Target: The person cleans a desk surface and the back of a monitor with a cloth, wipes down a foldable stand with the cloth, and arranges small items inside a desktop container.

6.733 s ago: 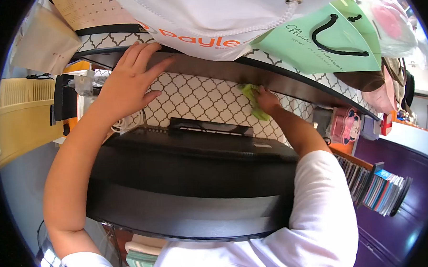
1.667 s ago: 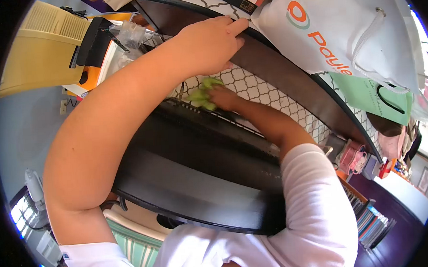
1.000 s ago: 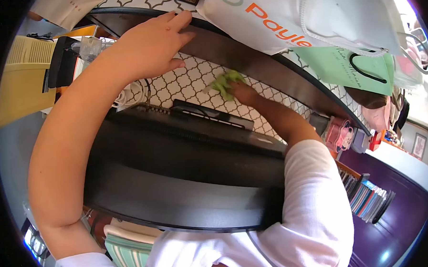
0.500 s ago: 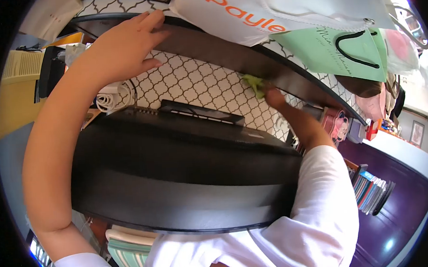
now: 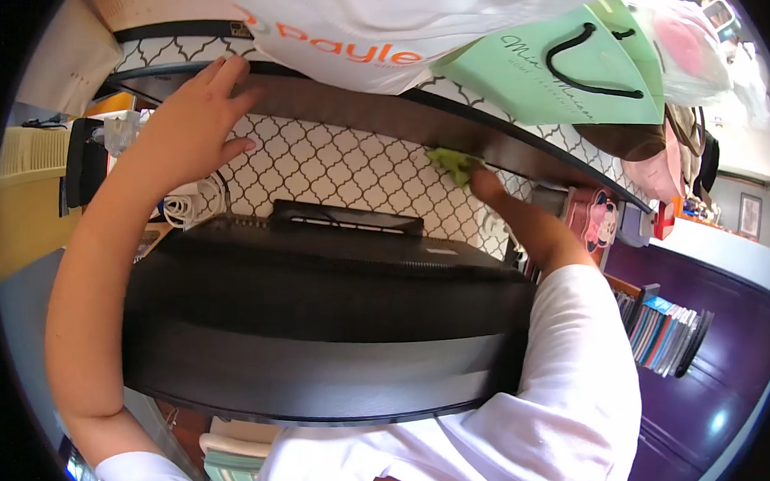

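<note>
- At far left, a cream, ribbed plastic case [image 5: 30, 179] is seen.
- A coiled white cable [image 5: 193, 206] is set below the left hand [image 5: 193, 124], which is held wide and empty, its fingertips laid at the black edge of a dark brown shelf [image 5: 354, 111].
- A large black plastic casing [image 5: 319, 308] is placed before the white, brown-latticed surface [image 5: 330, 161].
- A white bag with orange lettering [image 5: 350, 36] is stood above.
- A crumpled lime-green cloth [image 5: 452, 164] is gripped by the right hand [image 5: 487, 186] on the surface, near the shelf.
- A mint-green paper bag [image 5: 558, 74] is stood farther right.
</note>
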Demonstrator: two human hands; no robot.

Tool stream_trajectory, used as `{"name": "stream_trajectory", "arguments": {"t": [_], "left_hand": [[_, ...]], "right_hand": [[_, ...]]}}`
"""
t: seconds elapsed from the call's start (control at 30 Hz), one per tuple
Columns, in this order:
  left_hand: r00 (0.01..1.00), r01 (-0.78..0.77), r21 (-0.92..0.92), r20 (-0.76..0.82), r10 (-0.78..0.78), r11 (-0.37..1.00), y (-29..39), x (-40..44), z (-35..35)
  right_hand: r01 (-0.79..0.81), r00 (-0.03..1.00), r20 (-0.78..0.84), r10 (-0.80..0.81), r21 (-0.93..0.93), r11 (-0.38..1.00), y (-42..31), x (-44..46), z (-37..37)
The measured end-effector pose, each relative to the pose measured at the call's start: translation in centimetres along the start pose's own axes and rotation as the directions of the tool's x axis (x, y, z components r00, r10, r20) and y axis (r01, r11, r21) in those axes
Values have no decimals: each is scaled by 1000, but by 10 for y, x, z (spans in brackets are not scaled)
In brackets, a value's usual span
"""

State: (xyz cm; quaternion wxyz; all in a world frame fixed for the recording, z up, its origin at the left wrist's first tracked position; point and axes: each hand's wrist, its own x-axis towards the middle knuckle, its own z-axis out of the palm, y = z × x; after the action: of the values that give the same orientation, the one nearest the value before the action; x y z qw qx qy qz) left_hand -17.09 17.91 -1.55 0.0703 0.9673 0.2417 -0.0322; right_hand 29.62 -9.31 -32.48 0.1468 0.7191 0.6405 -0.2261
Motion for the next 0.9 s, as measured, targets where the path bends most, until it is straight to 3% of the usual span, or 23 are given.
{"name": "stream_trajectory", "arguments": {"t": [0.03,0.07,0.1,0.13,0.17,0.23,0.3,0.33,0.37,0.47,0.53,0.57,0.63,0.7,0.77,0.8,0.87,0.9], "left_hand": [[1000,5,4,-13,-5,1000,2,0,2],[1000,9,10,-25,-9,1000,3,0,3],[999,15,38,-35,-14,999,3,-2,6],[999,18,60,-43,-16,998,4,-6,12],[998,16,80,-55,-11,997,9,-6,14],[993,-90,72,85,84,993,30,-7,8],[957,-227,-9,183,225,974,51,-2,-1],[942,-310,-17,128,309,951,59,5,-5],[918,-390,-23,74,390,921,68,14,-10],[825,-546,129,-86,558,827,83,49,-6],[770,-590,263,-100,630,763,92,74,-3],[792,-556,263,-118,598,788,101,84,0],[830,-494,249,-150,537,833,115,97,11],[860,-479,178,-100,500,860,121,103,21],[874,-458,203,-79,480,866,123,111,28],[876,-446,247,-75,476,860,123,111,34],[890,-412,321,-60,452,853,124,110,40],[896,-399,354,-46,442,846,125,110,40]], "right_hand": [[-68,996,53,70,-44,997,-8,-4,2],[58,963,263,-53,-11,998,-18,-9,6],[144,915,393,-95,-95,985,-32,-17,-6],[285,856,445,-263,18,958,-28,-19,-4],[39,598,781,-179,194,980,-19,-15,11],[-100,591,802,-86,178,979,-42,-40,-53],[0,773,623,-116,184,983,-15,-36,-81],[136,915,368,-165,105,985,14,-27,-75],[240,967,89,-238,-15,971,38,-22,-64],[-34,999,-3,35,166,986,45,-19,-64],[36,992,119,-32,-33,999,41,-9,-20],[79,981,187,-55,-125,989,32,-9,2],[13,951,310,1,-42,999,2,-32,20],[139,735,650,-193,135,981,4,-46,18],[307,555,777,-297,141,941,11,-45,5],[439,524,796,-303,53,897,7,-44,-7],[277,827,496,-264,48,960,38,-33,8],[55,978,180,-106,268,962,42,-39,-15]]}}
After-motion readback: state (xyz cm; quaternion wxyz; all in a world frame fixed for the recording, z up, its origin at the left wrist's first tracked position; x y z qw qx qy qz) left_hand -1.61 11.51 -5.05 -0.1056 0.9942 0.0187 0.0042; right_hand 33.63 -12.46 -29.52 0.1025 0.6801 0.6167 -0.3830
